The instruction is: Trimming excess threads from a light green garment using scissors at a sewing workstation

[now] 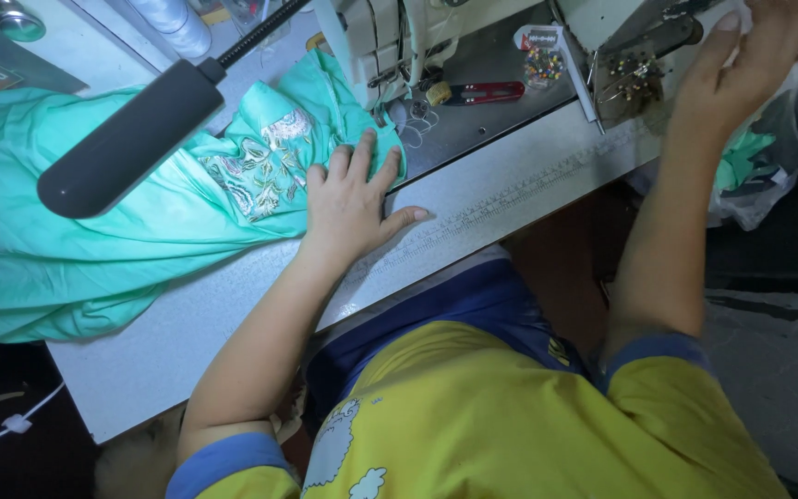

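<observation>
My left hand (351,199) lies flat, fingers spread, on the edge of a mint green fabric (94,222) with an embroidered patch (260,166), pressing it onto the sewing table (501,199). The fabric runs under the white sewing machine (380,37) near its presser foot. My right hand (741,60) is raised at the right end of the machine, fingers curved around its side; what it grips is hidden at the frame edge.
A dark lamp head (126,139) on a flexible arm hangs over the fabric. Red thread snips (487,92) and a cushion of coloured pins (544,65) sit on the machine bed. A ruler strip (510,194) runs along the table. Green scraps in a bag (745,171) hang at right.
</observation>
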